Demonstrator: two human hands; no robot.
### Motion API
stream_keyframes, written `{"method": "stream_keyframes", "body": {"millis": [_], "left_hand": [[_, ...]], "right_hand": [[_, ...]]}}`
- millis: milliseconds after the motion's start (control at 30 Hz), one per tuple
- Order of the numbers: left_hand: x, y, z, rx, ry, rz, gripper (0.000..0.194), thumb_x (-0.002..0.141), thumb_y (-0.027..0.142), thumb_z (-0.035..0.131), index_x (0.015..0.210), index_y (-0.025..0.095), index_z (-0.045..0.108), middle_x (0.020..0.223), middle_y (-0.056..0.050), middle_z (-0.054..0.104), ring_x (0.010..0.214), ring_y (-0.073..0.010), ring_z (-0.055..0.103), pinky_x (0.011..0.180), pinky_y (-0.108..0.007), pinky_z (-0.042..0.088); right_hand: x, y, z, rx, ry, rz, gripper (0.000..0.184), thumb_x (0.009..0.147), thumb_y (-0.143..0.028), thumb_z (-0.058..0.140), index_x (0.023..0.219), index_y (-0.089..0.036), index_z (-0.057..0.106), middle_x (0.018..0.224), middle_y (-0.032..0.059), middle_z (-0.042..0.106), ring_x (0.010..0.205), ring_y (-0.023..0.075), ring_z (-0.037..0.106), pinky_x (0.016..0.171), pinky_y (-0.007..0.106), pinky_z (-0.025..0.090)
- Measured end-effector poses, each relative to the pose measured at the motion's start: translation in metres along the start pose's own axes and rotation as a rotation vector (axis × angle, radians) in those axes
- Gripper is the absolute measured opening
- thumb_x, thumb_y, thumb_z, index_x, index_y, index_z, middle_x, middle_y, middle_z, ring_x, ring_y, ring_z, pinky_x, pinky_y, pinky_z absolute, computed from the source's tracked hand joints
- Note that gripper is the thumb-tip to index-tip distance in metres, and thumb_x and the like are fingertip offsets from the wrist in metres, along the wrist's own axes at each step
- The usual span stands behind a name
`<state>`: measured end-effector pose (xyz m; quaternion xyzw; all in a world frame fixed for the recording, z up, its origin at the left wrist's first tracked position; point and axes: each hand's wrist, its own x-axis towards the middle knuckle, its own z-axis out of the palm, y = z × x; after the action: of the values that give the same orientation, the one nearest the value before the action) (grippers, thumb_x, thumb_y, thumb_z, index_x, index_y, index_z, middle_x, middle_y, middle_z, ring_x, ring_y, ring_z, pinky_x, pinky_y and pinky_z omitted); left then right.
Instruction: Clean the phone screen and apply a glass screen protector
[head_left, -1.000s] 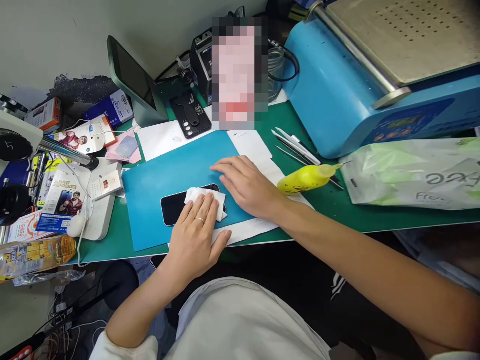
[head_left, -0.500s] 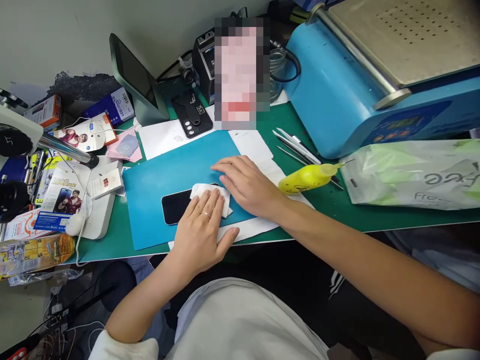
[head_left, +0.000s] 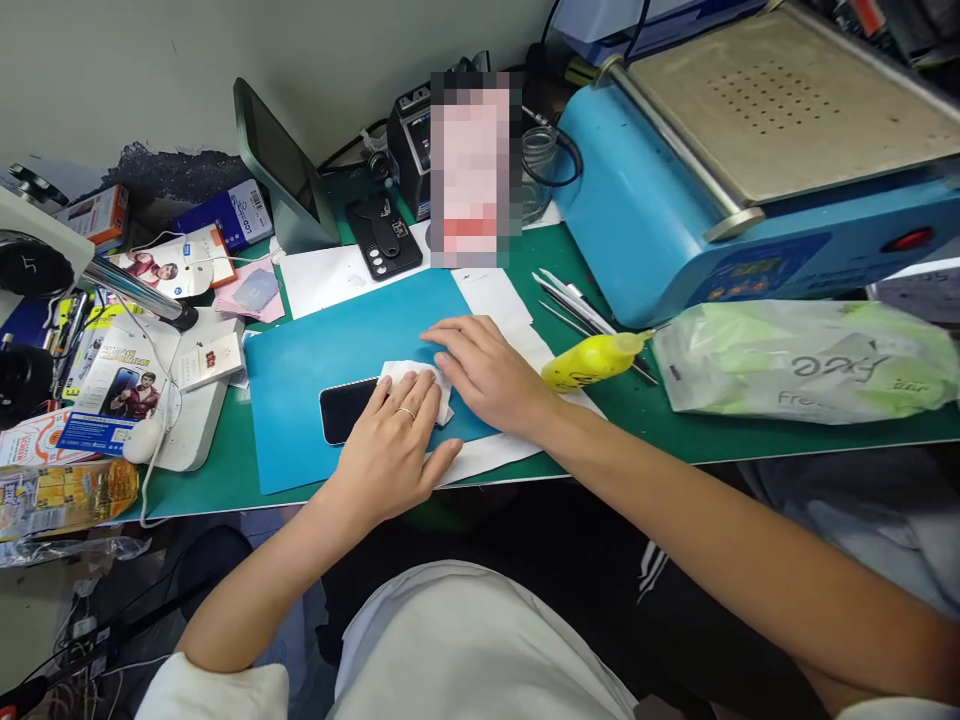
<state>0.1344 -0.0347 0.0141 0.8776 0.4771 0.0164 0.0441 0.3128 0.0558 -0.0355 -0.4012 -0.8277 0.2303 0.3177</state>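
Four fingers (head_left: 406, 393) of the left hand (head_left: 390, 445) lie outstretched and nearly together, pressed flat on one folded white cloth (head_left: 397, 369), with the thumb spread apart; one ring (head_left: 406, 411) is worn. The cloth covers the right part of one phone (head_left: 345, 415), its dark screen upward, on one blue mat (head_left: 337, 340) by the near edge of the worktop (head_left: 637, 432). The right hand (head_left: 487, 375) is held palm down just beside the cloth, its fingers loosely bent and close together; whether they touch the phone cannot be told. Farther out, toward the right end of the worktop, are one yellow bottle (head_left: 589, 365), several slender tools (head_left: 581, 305) too overlapped to count, one plastic packet (head_left: 795, 360) and one blue machine (head_left: 660, 240) with a perforated plate; toward the far edge are one black phone case (head_left: 384, 237) and one tilted screen (head_left: 281, 165). Compared with one second earlier, the cloth and left hand have shifted toward the phone's right end: more screen is bare at the left, and the right end, then partly visible, is now hidden. The right hand keeps its place; the machine's one red switch (head_left: 909, 240) has entered the view.
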Motion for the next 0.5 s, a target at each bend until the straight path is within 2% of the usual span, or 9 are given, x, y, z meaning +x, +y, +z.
{"method": "stream_keyframes", "body": {"millis": [67,233,500], "left_hand": [[-0.002,-0.002,-0.002,-0.003,-0.002,0.010,0.063,0.110,0.046,0.036,0.153,0.001,0.045,0.160,-0.020,0.047,0.152,-0.0346,0.043,0.127,-0.056,0.033],[0.001,-0.006,-0.001,-0.022,0.041,0.022,0.052,0.108,0.032,0.038,0.149,0.003,0.051,0.155,-0.018,0.055,0.148,-0.0297,0.050,0.126,-0.047,0.038],[-0.009,-0.009,-0.004,-0.042,0.084,0.037,0.050,0.104,0.026,0.041,0.147,0.003,0.051,0.153,-0.020,0.056,0.147,-0.0290,0.052,0.124,-0.045,0.042]], "right_hand": [[0.000,0.000,0.000,-0.007,0.004,-0.002,0.038,0.106,-0.030,0.036,0.131,-0.017,0.062,0.131,0.0162,0.064,0.125,0.0313,0.055,0.107,0.054,0.049],[0.000,-0.001,0.000,-0.006,-0.009,-0.011,0.038,0.106,-0.029,0.036,0.132,-0.017,0.062,0.132,0.0165,0.064,0.124,0.0316,0.055,0.107,0.054,0.049],[0.000,-0.001,0.001,0.006,0.004,-0.016,0.038,0.106,-0.029,0.036,0.132,-0.020,0.062,0.130,0.0148,0.064,0.123,0.0312,0.056,0.106,0.054,0.049]]}}
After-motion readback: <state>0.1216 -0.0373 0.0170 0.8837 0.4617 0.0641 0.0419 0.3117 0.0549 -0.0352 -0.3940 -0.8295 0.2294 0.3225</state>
